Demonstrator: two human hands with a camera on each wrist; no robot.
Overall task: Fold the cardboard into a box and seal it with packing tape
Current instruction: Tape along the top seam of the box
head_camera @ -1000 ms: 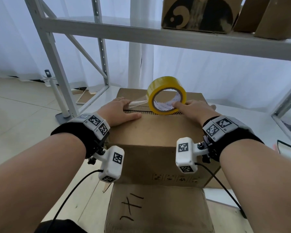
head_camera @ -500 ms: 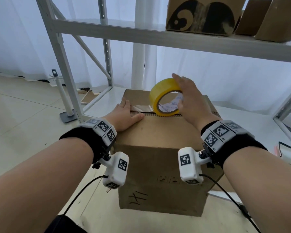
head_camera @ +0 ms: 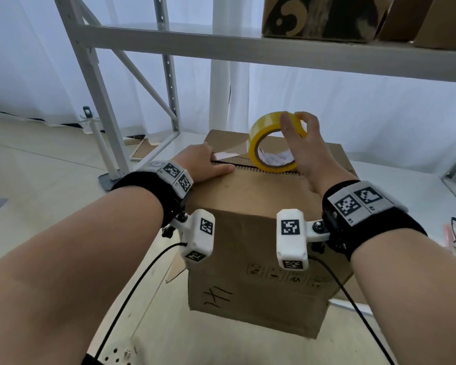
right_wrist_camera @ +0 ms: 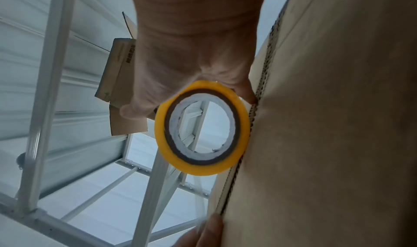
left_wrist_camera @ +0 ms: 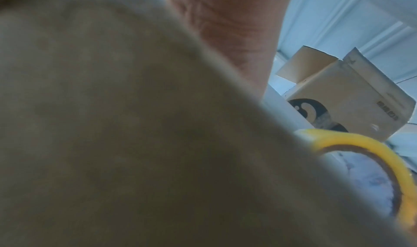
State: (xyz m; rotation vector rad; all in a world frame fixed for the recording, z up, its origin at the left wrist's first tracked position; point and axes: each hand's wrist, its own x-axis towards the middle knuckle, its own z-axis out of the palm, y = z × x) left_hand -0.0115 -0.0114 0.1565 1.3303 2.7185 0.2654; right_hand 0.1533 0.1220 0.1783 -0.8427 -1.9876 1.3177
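A brown cardboard box (head_camera: 250, 206) stands in front of me with its top flaps folded down, a seam running across the top. A yellow roll of packing tape (head_camera: 263, 138) stands on edge on that seam; a clear strip runs from it to the left. My right hand (head_camera: 299, 143) grips the roll over its top rim, thumb and fingers curled round it (right_wrist_camera: 198, 83). My left hand (head_camera: 203, 164) lies flat on the box's left top, pressing the tape end down. In the left wrist view the box (left_wrist_camera: 112, 126) fills most of the picture, with the roll (left_wrist_camera: 372, 152) at the right.
A white metal rack (head_camera: 95, 75) stands behind and over the box; its shelf (head_camera: 248, 46) carries more cardboard boxes (head_camera: 316, 17). Flat cardboard pieces (head_camera: 140, 151) lie on the floor at the back left. Black cables hang from both wrist cameras.
The box was tipped up and now stands higher and nearer. My right hand shifted from the roll's front to a grip over its top. The left hand stayed pressed on the tape end.
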